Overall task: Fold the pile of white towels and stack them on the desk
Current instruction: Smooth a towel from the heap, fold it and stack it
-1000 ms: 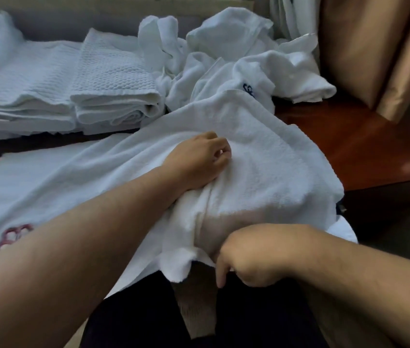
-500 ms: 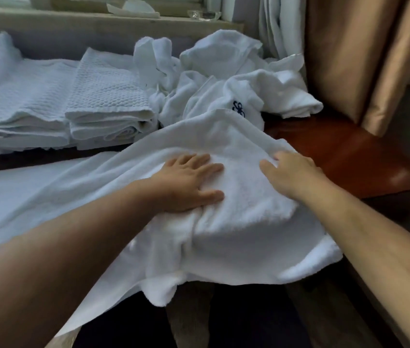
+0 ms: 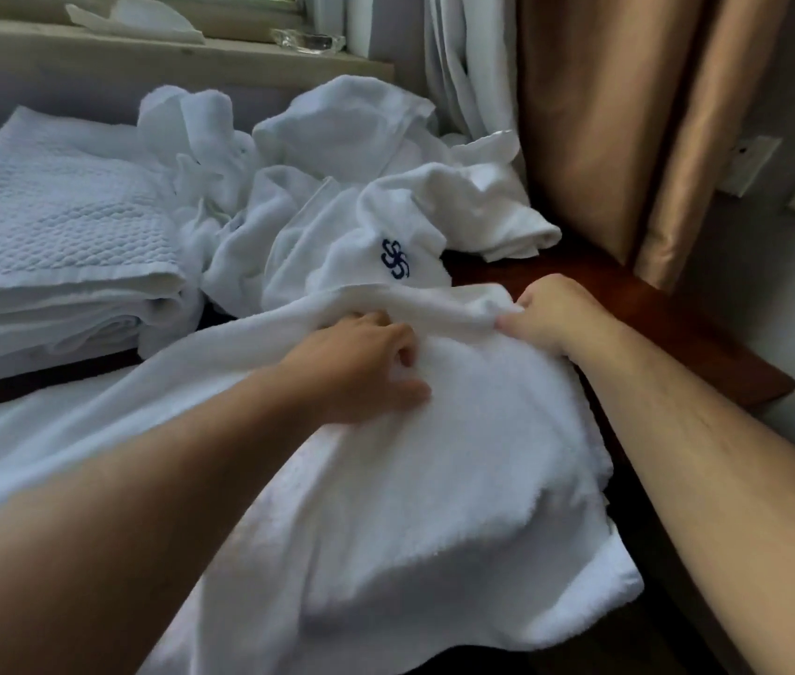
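Currently noting stack (image 3: 59, 265) folded at left, pile (image 3: 337, 177) loose behind centre. Handling towel (image 3: 458, 479), spread in front and hanging over the near edge. Gripping a ridge of cloth with left hand (image 3: 361, 362), fingers curled in; pinching the far hem with right hand (image 3: 556, 314), beside bare desk (image 3: 653, 324). Recommending drawing hands apart evenly, tensioning hem straight before folding.

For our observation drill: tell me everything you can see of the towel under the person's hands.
The towel is white, thick, fluffy terry, unfolded and rumpled. It lies across the near side of the desk, its near edge hanging off the front. Its far edge is bunched into a ridge beside the unfolded pile. The left hand grips the cloth at that ridge with curled fingers; the right hand pinches the ridge's right end.
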Demonstrator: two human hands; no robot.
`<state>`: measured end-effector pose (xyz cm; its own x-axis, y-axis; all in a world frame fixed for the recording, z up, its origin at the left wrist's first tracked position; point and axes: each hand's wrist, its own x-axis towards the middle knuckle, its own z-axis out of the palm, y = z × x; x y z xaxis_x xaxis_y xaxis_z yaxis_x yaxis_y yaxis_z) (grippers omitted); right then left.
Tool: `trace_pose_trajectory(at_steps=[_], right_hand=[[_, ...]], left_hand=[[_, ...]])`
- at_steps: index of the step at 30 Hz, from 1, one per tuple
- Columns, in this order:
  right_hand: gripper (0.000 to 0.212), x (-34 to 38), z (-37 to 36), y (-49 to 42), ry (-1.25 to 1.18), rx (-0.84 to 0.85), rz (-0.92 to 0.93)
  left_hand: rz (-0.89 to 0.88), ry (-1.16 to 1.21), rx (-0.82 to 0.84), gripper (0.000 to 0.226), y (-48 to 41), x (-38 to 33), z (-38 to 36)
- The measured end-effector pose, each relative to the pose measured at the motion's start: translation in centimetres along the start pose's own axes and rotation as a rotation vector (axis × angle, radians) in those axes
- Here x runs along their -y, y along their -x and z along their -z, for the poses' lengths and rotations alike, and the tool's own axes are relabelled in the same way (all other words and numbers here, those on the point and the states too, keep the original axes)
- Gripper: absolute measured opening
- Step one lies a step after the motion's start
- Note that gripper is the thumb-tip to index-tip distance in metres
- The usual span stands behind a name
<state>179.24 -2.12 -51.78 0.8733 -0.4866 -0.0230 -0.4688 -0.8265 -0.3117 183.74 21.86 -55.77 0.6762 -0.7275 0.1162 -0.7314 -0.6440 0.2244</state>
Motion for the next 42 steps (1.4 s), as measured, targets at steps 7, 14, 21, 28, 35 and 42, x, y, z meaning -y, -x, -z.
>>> trace_pose_trajectory(at_steps=[7, 14, 21, 28, 35, 42], right_hand=[[0.04, -2.0, -0.2, -3.8, -0.346, 0.014, -0.204], [0.012, -0.8, 1.5, -4.9, -0.078, -0.506, -0.186], [0.012, -0.9, -3.3, -2.4, -0.17, -0.889, -0.08], [0.053, 0.3, -2.3, -0.2, -0.447, -0.597, -0.13], [0.069, 2.6, -1.4, -2.2, -0.291, 0.14, -0.416], [0.042, 5.0, -1.0, -4.0, 0.004, 0.382, -0.474]], left_hand=[[0.031, -0.127, -0.398, 0.076, -0.4, -0.7, -1.6], [0.211, -0.091, -0.43, 0.104, -0.4, 0.2, -1.7], [0.287, -0.086, -0.379, 0.079, 0.1, 1.0, -0.7], [0.148, -0.058, -0.456, 0.059, 0.8, -0.5, -0.2], [-0.041, -0.02, -0.312, 0.026, 1.8, -2.1, 0.1], [-0.353, 0.105, -0.154, 0.042, 2.2, -2.9, -0.3]])
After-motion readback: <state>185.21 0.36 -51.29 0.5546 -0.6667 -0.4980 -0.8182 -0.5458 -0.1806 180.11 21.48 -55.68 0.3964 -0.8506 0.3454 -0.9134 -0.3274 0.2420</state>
